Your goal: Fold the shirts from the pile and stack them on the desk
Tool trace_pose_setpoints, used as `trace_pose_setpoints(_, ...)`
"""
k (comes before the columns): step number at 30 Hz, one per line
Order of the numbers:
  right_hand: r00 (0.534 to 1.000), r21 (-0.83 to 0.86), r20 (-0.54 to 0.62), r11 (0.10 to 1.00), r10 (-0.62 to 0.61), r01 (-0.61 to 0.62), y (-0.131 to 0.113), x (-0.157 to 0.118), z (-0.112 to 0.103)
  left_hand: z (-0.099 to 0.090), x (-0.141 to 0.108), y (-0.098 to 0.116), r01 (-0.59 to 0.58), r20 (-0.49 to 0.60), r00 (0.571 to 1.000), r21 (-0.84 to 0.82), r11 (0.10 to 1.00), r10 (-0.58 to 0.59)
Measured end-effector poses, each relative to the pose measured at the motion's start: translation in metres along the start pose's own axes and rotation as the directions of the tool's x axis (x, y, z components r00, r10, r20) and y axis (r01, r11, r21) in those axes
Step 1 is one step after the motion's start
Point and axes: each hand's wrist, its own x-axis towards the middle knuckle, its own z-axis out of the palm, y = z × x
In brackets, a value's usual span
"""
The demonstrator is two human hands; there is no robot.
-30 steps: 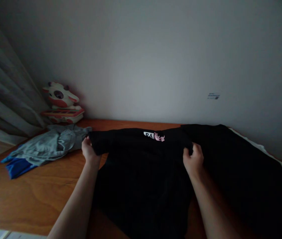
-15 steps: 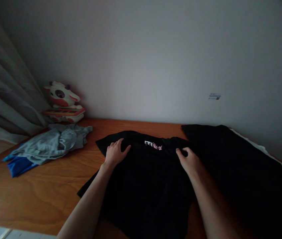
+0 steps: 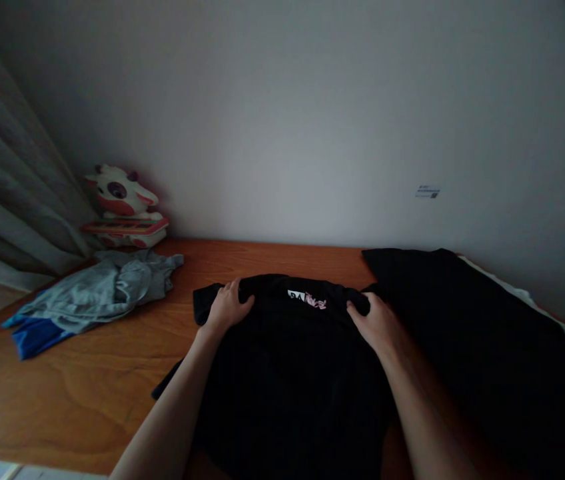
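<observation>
While the left hand (image 3: 227, 308) and right hand (image 3: 376, 323) pinch its far edge, fingers clamped on cloth, the shirt (image 3: 290, 380) lies over the table (image 3: 87, 393), seemingly gathered only along that edge, its body still unfolded.

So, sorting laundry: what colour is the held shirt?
The shirt is mostly black, clearest in head view.
</observation>
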Motion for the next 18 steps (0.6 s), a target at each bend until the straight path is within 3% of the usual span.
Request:
trace_pose_setpoints(2,0.998,0.099,-0.058,0.995,-0.009,0.015,0.0,0.0,0.0,0.002,0.004,-0.005,0.071,0.015,0.997,-0.063,0.995,-0.07)
trace_pose_setpoints(3,0.993,0.149,-0.118,0.988,-0.013,0.031,-0.001,0.0,0.0,0.003,0.005,-0.007,0.081,-0.034,0.996,-0.115,0.99,-0.085)
trace_pose_setpoints(5,0.964,0.237,-0.265,0.969,-0.003,0.068,-0.004,-0.001,-0.002,0.001,0.007,-0.008,0.044,-0.274,0.955,-0.264,0.964,-0.119)
trace_pose_setpoints(7,0.926,0.29,-0.377,0.951,0.013,0.105,-0.007,-0.002,-0.004,-0.003,0.007,-0.008,-0.068,-0.546,0.815,-0.426,0.902,-0.196)
trace_pose_setpoints(8,0.915,0.297,-0.404,0.946,0.003,0.128,-0.008,-0.003,-0.006,-0.006,0.006,-0.008,-0.13,-0.627,0.743,-0.48,0.868,-0.235)
trace_pose_setpoints(9,0.909,0.284,-0.416,0.947,-0.022,0.153,-0.009,-0.003,-0.008,-0.009,0.005,-0.01,-0.175,-0.671,0.694,-0.507,0.844,-0.259)
trace_pose_setpoints(10,0.907,0.251,-0.416,0.951,-0.062,0.18,-0.009,-0.004,-0.01,-0.012,0.003,-0.012,-0.201,-0.691,0.676,-0.508,0.838,-0.257)
trace_pose_setpoints(15,0.909,0.059,-0.352,0.964,-0.222,0.258,-0.009,-0.004,-0.021,-0.025,-0.009,-0.021,-0.128,-0.65,0.747,-0.351,0.928,-0.143)
trace_pose_setpoints(18,0.917,0.076,-0.258,0.94,-0.303,0.332,-0.012,-0.004,-0.023,-0.028,-0.012,-0.013,-0.196,-0.642,0.766,-0.211,0.958,0.016)
